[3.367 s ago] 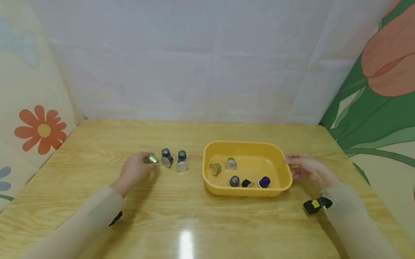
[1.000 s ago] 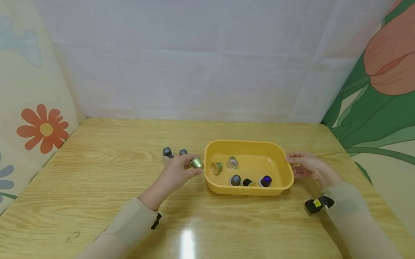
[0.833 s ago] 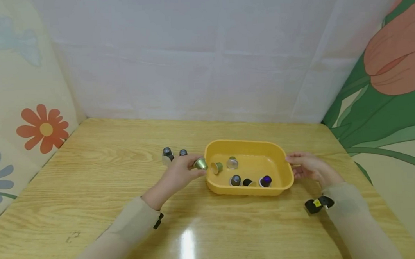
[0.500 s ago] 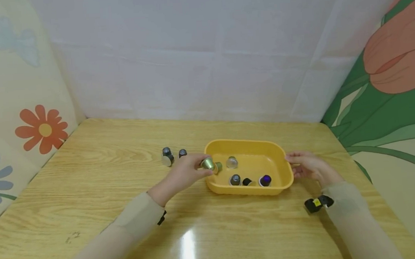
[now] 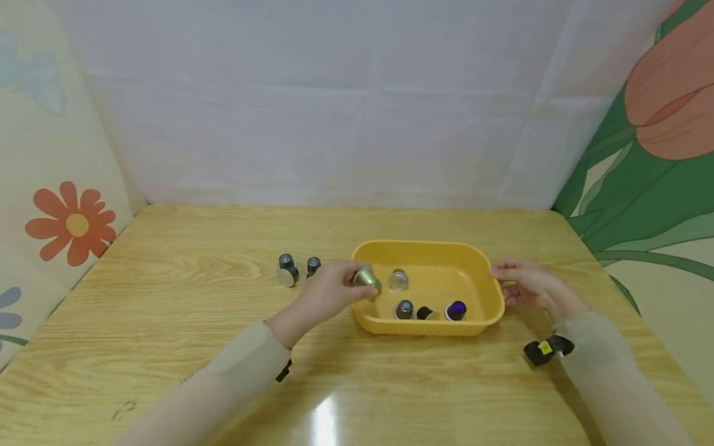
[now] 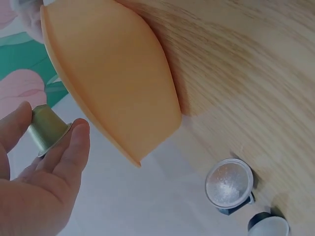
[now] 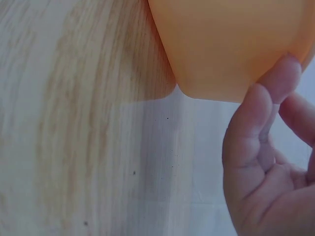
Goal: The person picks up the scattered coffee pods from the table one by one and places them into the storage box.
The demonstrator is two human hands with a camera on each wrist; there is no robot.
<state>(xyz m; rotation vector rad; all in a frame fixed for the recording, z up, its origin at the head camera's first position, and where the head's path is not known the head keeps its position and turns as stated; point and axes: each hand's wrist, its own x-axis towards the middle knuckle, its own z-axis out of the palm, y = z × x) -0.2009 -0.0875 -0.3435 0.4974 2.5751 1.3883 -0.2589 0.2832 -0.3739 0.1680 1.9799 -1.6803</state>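
the left hand [image 5: 327, 293] pinches a small olive-green coffee capsule [image 5: 364, 276] between thumb and fingertips, holding it just above the left rim of a yellow plastic tub [image 5: 422, 249]. in the left wrist view the same capsule [image 6: 46, 129] sits sideways between the thumb and fingers, with the tub's curved outer wall close beside it. the capsule looks very light, rigid and smooth, a thin metal cup that would probably dent if squeezed hard and could slip from a loose pinch; the tapered sides, where the fingers now press, seem the sensible place to hold it, rather than the flat foil face.

the right hand [image 5: 530, 288] rests against the right end of the tub, fingers lightly bent, the thumb [image 7: 268, 93] pressed to the tub's outer wall rather than wrapped around anything.

inside the tub lie a silver capsule [image 5: 398, 279] near the middle, and along the near wall a grey capsule [image 5: 403, 309], a black capsule [image 5: 424, 312] and a purple capsule [image 5: 455, 310]. another may be hidden behind the held one.

on the wooden table [image 5: 156, 314], just left of the tub, two dark grey capsules [image 5: 287, 270] stand near each other behind the left hand.
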